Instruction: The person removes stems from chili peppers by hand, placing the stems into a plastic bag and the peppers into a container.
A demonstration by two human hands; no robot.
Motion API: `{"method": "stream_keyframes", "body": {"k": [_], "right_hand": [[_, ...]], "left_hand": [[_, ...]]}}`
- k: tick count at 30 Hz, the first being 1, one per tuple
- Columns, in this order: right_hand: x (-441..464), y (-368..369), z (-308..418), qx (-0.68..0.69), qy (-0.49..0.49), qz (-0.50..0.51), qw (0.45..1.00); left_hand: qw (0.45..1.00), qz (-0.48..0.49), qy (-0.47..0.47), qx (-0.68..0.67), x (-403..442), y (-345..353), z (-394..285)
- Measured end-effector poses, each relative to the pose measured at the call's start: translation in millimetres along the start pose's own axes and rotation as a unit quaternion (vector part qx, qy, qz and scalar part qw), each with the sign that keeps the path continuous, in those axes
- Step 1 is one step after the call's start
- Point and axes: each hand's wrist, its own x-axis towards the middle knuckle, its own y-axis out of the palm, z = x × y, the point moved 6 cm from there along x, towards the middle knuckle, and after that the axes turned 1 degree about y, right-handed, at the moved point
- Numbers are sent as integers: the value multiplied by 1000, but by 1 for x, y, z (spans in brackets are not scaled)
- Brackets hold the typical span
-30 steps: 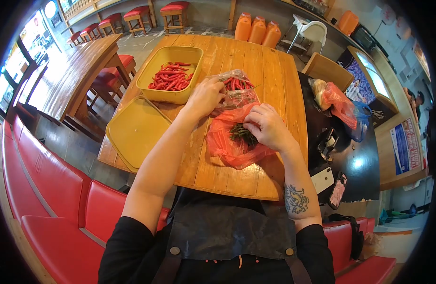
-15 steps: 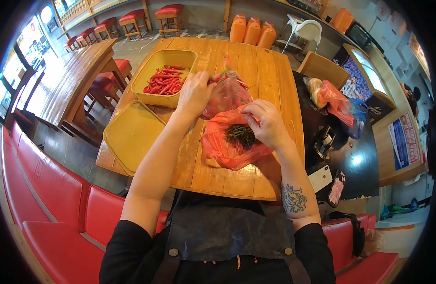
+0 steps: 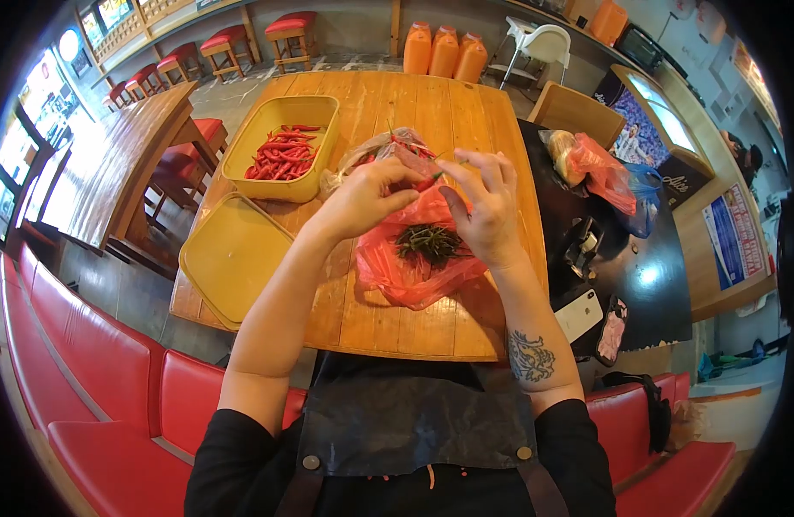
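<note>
Between the thumb and fingers of my left hand (image 3: 369, 195) is a red chili pepper (image 3: 428, 183), its green stem end pointing right. My right hand (image 3: 485, 207) is beside that stem, thumb and fingers apart. Below both hands, an open red plastic bag (image 3: 392, 280) holds a heap of green chili stems (image 3: 429, 245). Behind my left hand lies a clear plastic bag (image 3: 360, 156) with red chilies inside, partly hidden. To the left, a yellow tub (image 3: 330, 129) contains many red chilies (image 3: 282, 155). Its yellow lid (image 3: 233, 258) lies flat in front of it.
All this stands on a wooden table (image 3: 397, 332). A black table (image 3: 651, 306) adjoins on the right, with a white phone (image 3: 579, 315), a pink-patterned phone (image 3: 613, 330) and filled plastic bags (image 3: 597, 172). A red bench (image 3: 190, 396) runs along the near left.
My left hand has come back from the clear bag toward the right, now with a chili. My right hand has risen from the red bag to meet it. The view has shifted slightly.
</note>
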Motion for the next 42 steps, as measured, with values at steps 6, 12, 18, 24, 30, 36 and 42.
{"method": "stream_keyframes", "body": {"k": [6,12,18,24,30,36,42], "right_hand": [[-8,11,-12,31,0,36,999],[-7,10,-11,30,-18,57,998],[-11,19,-14,37,1,78,996],[-16,24,-20,54,19,67,996],[-13,20,-18,73,29,31,996],[-15,19,-25,149,87,22,985],[-11,17,-23,207,92,60,972]], "left_hand": [[996,6,81,24,-1,15,-7],[996,-12,78,40,0,13,-4],[995,-29,84,35,0,12,-7],[993,-68,71,59,1,17,-7],[996,-67,-22,-50,2,24,5],[986,-52,-82,-137,2,19,2],[948,-272,36,162,-8,-74,-1]]}}
